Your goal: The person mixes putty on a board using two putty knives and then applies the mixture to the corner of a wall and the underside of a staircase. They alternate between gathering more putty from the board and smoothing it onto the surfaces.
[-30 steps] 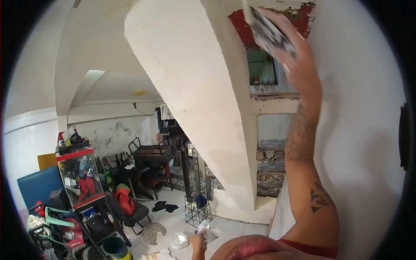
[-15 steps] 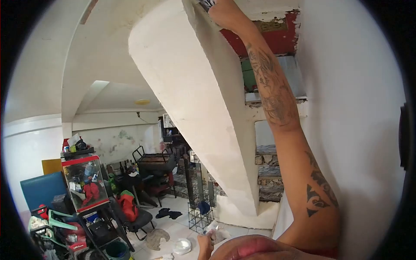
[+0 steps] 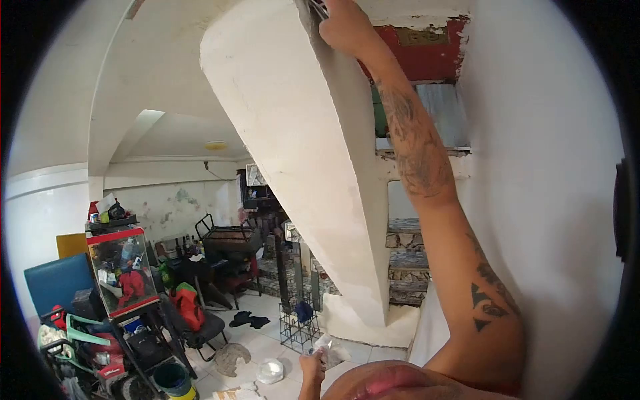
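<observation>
My right arm reaches up along the sloping cream-painted beam (image 3: 293,147). At the top, my right hand (image 3: 347,30) is closed around a thin metal-bladed tool (image 3: 319,9) that looks like a putty knife. Its blade is against or very near the beam's side face, and the view's upper edge cuts it off in part. Low in the view, my left hand (image 3: 311,367) is closed on a pale, shiny flat thing (image 3: 325,345), too small to make out clearly. A white bowl (image 3: 270,371) sits on the floor to the left of that hand.
A wire rack (image 3: 299,330) stands by the beam's foot. At left are a red-framed glass tank (image 3: 123,273), a black chair (image 3: 203,330) with a red bag, and a dark bucket (image 3: 173,380). Dark cloth (image 3: 250,320) lies on the tiles. A white wall (image 3: 547,200) runs close at right.
My right hand and its tool have come slightly lower along the beam's side. My left hand is a little farther left and higher. The whole view has shifted slightly.
</observation>
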Available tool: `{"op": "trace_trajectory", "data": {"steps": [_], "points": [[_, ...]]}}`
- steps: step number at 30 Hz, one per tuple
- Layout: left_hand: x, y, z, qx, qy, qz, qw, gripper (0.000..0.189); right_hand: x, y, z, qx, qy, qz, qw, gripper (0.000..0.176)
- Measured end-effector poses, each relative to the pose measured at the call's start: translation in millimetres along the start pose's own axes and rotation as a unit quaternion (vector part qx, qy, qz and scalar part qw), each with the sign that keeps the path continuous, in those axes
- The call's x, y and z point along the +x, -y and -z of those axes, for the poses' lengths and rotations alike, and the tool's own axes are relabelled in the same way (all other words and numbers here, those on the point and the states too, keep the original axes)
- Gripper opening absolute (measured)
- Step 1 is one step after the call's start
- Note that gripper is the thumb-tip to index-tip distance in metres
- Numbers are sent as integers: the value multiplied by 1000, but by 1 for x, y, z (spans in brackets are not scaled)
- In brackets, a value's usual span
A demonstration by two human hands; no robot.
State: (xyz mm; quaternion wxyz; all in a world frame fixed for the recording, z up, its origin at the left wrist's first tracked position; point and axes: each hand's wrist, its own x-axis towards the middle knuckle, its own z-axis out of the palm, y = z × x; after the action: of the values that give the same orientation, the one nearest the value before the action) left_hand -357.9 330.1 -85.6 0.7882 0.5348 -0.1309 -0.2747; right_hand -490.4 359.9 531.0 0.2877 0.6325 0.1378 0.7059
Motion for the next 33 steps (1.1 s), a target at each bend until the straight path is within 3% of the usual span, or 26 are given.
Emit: {"op": "trace_trajectory", "data": {"steps": [6,15,18,19,26,28,30,33], "points": [[2,11,-3,-40,7,-23,999,7,-48,17,-5,-51,-45,13,998,50],[-1,5,2,-13,34,-4,999,6,-109,48,1,-79,-31,-26,996,60],[5,8,8,-17,31,-17,999,5,-127,35,24,23,-19,69,997,53],[10,11,11,-21,22,-13,999,6,-128,30,31,37,-35,59,997,53],[3,-10,-7,22,13,13,1000,11,-46,-9,50,45,-95,50,993,52],[35,31,-11,-27,75,-87,993,10,-19,-21,42,53,-69,50,995,54],[42,41,-19,-40,91,-107,989,9,0,-25,38,64,-20,49,997,55],[2,-4,-32,-14,51,-27,998,7,16,-24,27,65,-36,100,992,53]]}}
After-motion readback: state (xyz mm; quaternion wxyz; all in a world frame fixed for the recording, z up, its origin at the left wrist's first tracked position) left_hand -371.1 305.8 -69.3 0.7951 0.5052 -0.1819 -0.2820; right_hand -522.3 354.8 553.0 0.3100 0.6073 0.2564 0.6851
